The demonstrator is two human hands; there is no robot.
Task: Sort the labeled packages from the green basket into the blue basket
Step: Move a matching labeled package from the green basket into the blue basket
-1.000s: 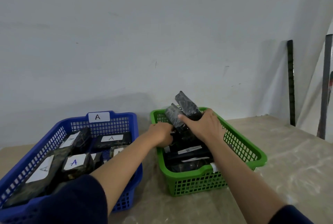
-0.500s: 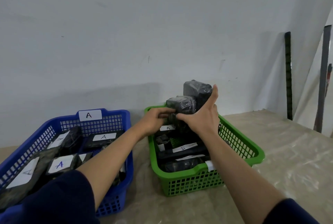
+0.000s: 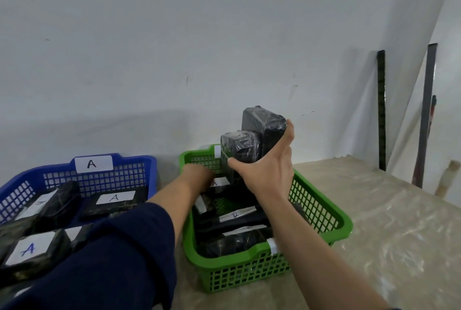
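Your right hand clenches two wrapped packages above the green basket.

The glossy black wrap looks slick and the blocks stiff and, likely, light; squeeze their flat sides so neither slides. They stand at 12 o'clock of your palm, thumb beneath, fingers behind. Your left hand reaches inside the basket; its grip cannot be told. The blue basket waits at 9 o'clock.

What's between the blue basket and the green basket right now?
Head view: the person's left forearm crosses the gap between blue basket and green basket, left hand inside the green one.
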